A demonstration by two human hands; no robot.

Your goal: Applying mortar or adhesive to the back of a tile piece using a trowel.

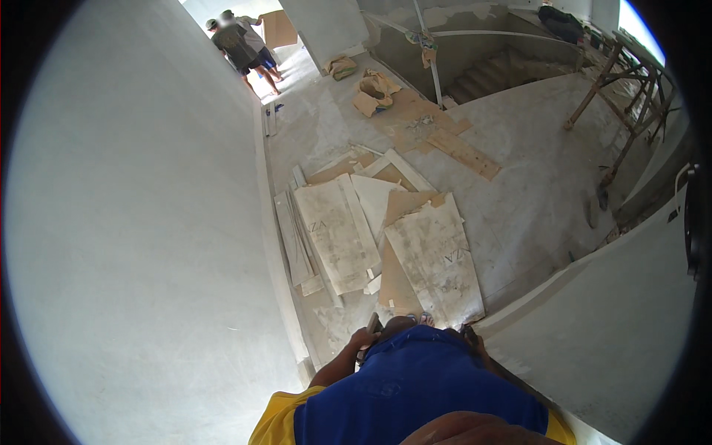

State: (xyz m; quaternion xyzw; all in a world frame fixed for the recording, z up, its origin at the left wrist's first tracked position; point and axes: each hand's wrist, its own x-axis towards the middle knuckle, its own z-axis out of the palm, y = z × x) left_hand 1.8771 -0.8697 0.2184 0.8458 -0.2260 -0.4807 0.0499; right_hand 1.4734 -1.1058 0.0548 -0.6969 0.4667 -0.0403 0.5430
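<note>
My left hand [362, 343] is low at my left side, its fingers closed around a short, flat grey-brown piece [373, 322] that points forward. What kind of thing it is does not show. At my right side, my right hand [479, 345] is partly hidden by my blue shirt. It appears closed on a small dark object [469, 334], too unclear to name. Ahead of my feet [426, 319] lie two large, dirty off-white boards, the left one [337, 230] and the right one [437, 256], with brown cardboard [398, 285] between and beneath them.
A pale wall [148, 222] rises along my left. Narrow strips [295, 237] lie at its foot. Farther off are a torn paper bag [376, 90], a plank [465, 153], a stairwell opening [489, 74] and a wooden trestle [623, 96]. Two people [241, 48] stand at the far doorway, one holding a brown panel [279, 30].
</note>
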